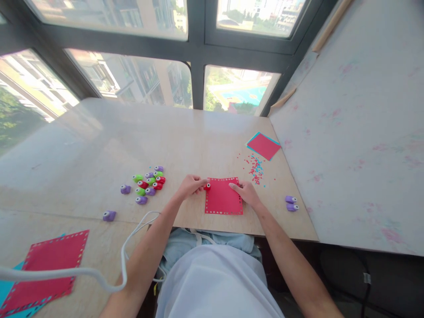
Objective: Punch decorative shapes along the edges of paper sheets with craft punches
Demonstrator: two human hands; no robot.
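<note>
A red sheet of paper (222, 199) with small holes punched along its edges lies at the table's front edge before me. My left hand (193, 184) is closed on a small red craft punch (207, 187), which sits at the sheet's upper left edge. Its thumb rests by the top of the punch. My right hand (245, 192) pinches the sheet's right edge, thumb on top and the other fingers partly hidden. Left of my left hand stands a cluster of small punches (150, 181) in purple, green and red.
Red and blue paper bits (256, 169) lie scattered beyond my right hand, near a stack of coloured paper (264, 146). Two purple punches (291, 203) stand far right. Punched red sheets (53, 260) lie at lower left, where a white cable (123, 260) crosses. Windows and a wall border the table.
</note>
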